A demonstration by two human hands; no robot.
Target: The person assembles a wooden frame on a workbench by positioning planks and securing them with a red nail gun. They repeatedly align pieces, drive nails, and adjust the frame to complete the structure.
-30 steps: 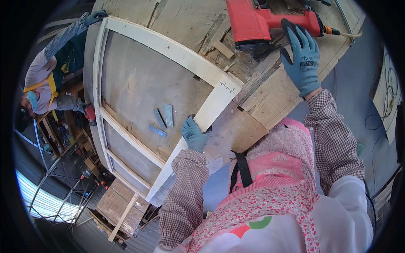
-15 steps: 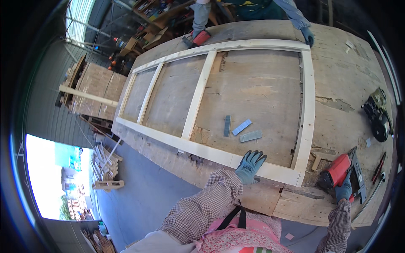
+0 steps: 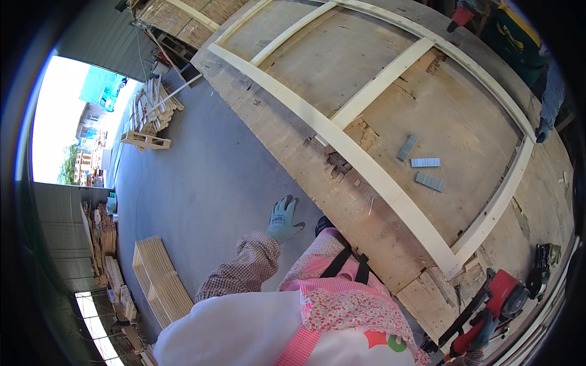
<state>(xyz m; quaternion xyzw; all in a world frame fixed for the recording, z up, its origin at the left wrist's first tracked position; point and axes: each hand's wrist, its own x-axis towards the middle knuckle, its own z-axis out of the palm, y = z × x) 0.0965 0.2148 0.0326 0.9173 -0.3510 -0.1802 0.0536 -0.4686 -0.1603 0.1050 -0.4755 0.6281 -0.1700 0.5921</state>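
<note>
My left hand, in a grey-blue work glove, is out over the floor beside the table, its fingers spread and nothing in them. At the lower right my right hand, also gloved, is wrapped round the handle of a red and black staple gun at the table's corner. A pale wooden frame with crossbars lies flat on the worn plywood table. Inside its largest opening are three staple strips.
Across the table, a co-worker's gloved hand is at the frame's far corner; another red tool is near that person. A black tool lies by the right edge. Stacked wood strips and a pallet stand on the floor.
The view has swung left. My left hand has come off the frame's near rail and out over the floor. The staple gun stays in my right hand.
</note>
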